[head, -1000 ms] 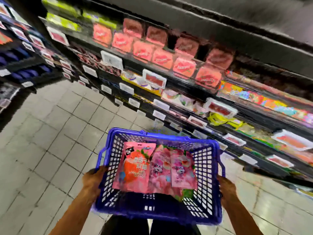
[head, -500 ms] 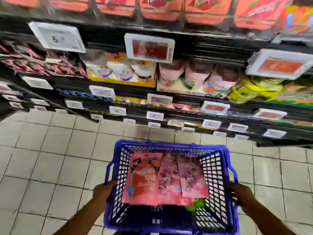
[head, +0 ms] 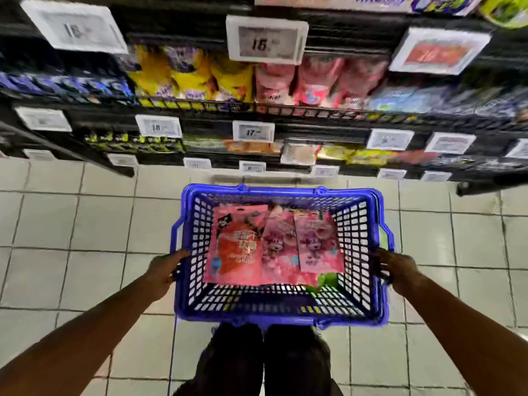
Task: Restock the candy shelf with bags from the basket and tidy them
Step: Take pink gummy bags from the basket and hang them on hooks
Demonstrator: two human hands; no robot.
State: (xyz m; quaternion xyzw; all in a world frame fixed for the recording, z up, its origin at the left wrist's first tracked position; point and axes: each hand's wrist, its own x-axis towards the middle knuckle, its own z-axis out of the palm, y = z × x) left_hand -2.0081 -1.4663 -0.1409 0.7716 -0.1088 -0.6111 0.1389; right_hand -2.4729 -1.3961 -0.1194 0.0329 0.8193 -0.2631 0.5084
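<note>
Blue basket (head: 197,252) carried level in front of the candy shelf (head: 314,111), with no bag yet taken out.

The basket is gripped on both sides, the left hand (head: 165,271) at its 9 o'clock wall and the right hand (head: 395,270) at its 3 o'clock wall, fingers curled onto the mesh. This is probably done so that the load stays flat and the bags do not slide. Three bags are counted lying face up side by side: one orange-pink bag (head: 237,247) towards 9 o'clock and two pink bags (head: 317,244) towards 3 o'clock. One green packet corner (head: 325,281) shows from beneath at 5 o'clock. At 12 o'clock, pink shelf bags (head: 320,81) of a similar look are stood upright. They are too blurred to be counted surely.
</note>
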